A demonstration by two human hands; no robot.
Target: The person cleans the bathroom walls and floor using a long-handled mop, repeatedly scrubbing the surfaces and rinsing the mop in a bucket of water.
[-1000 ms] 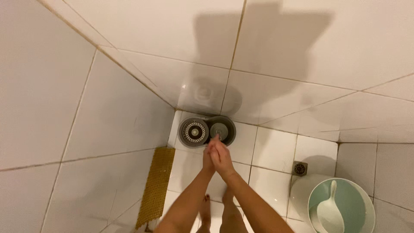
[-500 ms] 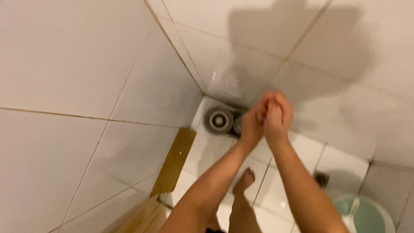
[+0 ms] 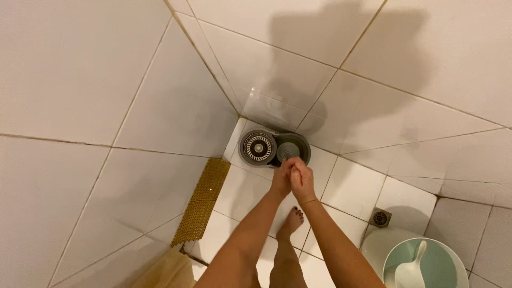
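Hands (image 3: 292, 178) clasped together above grey mop bucket (image 3: 274, 148); scoop (image 3: 413, 269) lies in pale basin (image 3: 458, 261)

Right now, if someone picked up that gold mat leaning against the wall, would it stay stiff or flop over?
The gold mat would probably flop: it looks like thin openwork mesh, and it already bends where the floor tiles meet the wall. It seems light for its size, being mostly holes. On glossy tiles, a push might make it slide easily.
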